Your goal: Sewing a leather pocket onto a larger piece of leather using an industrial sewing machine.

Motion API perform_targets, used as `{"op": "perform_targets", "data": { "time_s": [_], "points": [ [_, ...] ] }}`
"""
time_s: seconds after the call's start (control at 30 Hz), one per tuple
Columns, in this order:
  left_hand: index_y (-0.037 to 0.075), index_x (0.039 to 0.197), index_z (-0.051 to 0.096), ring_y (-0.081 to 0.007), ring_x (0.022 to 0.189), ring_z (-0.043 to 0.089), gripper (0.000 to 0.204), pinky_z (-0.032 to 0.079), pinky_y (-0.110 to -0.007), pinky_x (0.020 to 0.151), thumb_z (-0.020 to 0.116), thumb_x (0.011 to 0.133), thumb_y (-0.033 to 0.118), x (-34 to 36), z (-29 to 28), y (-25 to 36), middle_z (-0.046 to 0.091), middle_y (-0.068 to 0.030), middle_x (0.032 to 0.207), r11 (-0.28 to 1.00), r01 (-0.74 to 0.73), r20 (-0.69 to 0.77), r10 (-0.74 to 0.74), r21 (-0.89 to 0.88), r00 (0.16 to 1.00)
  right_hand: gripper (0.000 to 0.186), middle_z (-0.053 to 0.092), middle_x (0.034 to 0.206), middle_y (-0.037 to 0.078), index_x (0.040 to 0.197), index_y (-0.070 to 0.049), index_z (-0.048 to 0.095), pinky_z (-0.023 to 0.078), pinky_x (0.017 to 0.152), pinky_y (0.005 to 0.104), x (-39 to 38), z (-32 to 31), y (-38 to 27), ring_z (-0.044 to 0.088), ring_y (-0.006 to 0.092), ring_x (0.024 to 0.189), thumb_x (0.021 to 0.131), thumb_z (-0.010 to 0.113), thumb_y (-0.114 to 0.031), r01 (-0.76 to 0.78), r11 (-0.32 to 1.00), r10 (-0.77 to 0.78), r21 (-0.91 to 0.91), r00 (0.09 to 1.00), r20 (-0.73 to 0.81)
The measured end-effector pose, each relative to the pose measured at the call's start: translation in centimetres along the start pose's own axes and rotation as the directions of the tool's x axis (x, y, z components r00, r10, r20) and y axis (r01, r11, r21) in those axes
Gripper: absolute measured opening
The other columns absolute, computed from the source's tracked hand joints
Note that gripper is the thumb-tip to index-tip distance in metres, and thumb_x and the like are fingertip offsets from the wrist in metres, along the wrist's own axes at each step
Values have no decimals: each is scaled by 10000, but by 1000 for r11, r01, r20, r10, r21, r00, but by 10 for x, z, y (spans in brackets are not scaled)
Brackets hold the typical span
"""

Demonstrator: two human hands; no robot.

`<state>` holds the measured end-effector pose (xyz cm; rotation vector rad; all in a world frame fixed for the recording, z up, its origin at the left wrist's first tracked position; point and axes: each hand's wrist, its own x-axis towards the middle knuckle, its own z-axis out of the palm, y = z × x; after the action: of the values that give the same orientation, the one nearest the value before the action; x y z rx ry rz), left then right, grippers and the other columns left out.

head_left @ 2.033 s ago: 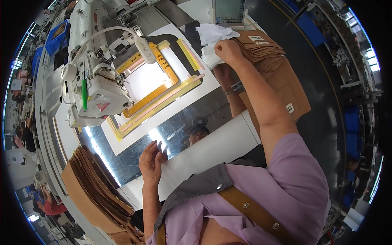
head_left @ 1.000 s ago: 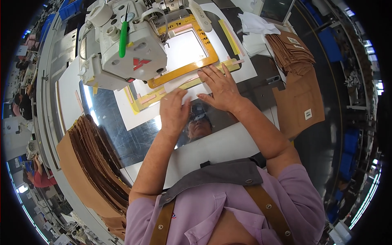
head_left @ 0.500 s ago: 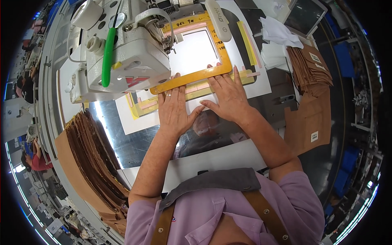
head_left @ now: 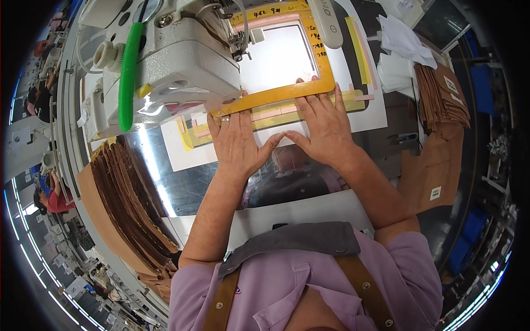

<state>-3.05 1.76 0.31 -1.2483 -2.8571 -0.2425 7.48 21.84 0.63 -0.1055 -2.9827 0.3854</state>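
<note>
My left hand (head_left: 237, 140) lies flat with fingers stretched out, its fingertips at the lower edge of a yellow rectangular frame (head_left: 276, 95), near the sewing machine head (head_left: 190, 63). To its right, my right hand (head_left: 326, 129) is also flat and spread, with fingertips reaching over the frame's lower right edge. The two thumbs point toward each other and almost meet. Beneath the hands is a white sheet (head_left: 185, 157) with yellow and pink strips (head_left: 273, 117). The needle area (head_left: 244, 48) stands above the left side of the frame's bright white opening.
A green handle (head_left: 130, 77) stands out in front of the machine. Stacked brown pieces (head_left: 118, 198) lie at left; more brown pieces (head_left: 441, 105) and white sheets (head_left: 396, 71) lie at right. A white oblong control unit (head_left: 327, 25) overhangs the frame's upper right.
The whole view has shifted slightly, so the machine and frame appear larger and the right-hand things sit farther right. Both hands keep about the same place on the frame.
</note>
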Motion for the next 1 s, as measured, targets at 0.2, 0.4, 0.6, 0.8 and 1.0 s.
{"op": "perform_targets", "data": {
  "time_s": [0.2, 0.4, 0.6, 0.8, 1.0],
  "points": [
    [-38, 1578, 321, -405, 1440, 437, 1074, -32, -645, 1218, 379, 928, 814, -2, 5, 1, 512, -274, 1481, 991, 132, 2, -132, 31, 991, 804, 515, 1495, 185, 1462, -12, 528, 79, 1253, 657, 1, -4, -2, 395, 346, 1474, 953, 592, -631, -45, 999, 46, -28, 998, 44],
    [-33, 1534, 384, -409, 1429, 443, 1024, -46, -694, 1193, 408, 929, 793, -4, 10, 2, 517, -269, 1471, 987, 151, -55, -148, 59, 987, 796, 469, 1537, 195, 1466, -41, 552, 84, 1243, 674, -2, -7, -2, 373, 361, 1476, 953, 573, -650, -96, 993, 99, -63, 993, 56],
    [-46, 1461, 472, -414, 1394, 485, 970, -5, -720, 1186, 452, 930, 765, -2, 0, 5, 549, -266, 1439, 973, 228, -7, -229, -36, 973, 755, 438, 1564, 202, 1448, -25, 544, 129, 1210, 702, -1, -2, -3, 357, 407, 1476, 928, 652, -561, -105, 991, 99, -78, 992, -73],
    [-111, 1473, 450, -374, 1545, 286, 1047, 50, -692, 1215, 474, 913, 774, -12, -1, -8, 431, -267, 1568, 953, 304, -153, -300, 3, 942, 792, 496, 1493, 249, 1425, 15, 542, 145, 1212, 684, -2, 4, -4, 308, 481, 1497, 906, 670, -570, -132, 982, 115, -136, 985, -126],
    [4, 1539, 434, -272, 1528, 349, 893, 100, -615, 1238, 545, 943, 660, -80, -37, -79, 380, -201, 1631, 886, 459, -302, -456, -65, 837, 818, 327, 1616, 317, 1458, 108, 457, 174, 1240, 605, -9, 30, 26, 253, 457, 1535, 1004, 561, -565, -309, 912, 251, -270, 940, -231]
  ]
}}
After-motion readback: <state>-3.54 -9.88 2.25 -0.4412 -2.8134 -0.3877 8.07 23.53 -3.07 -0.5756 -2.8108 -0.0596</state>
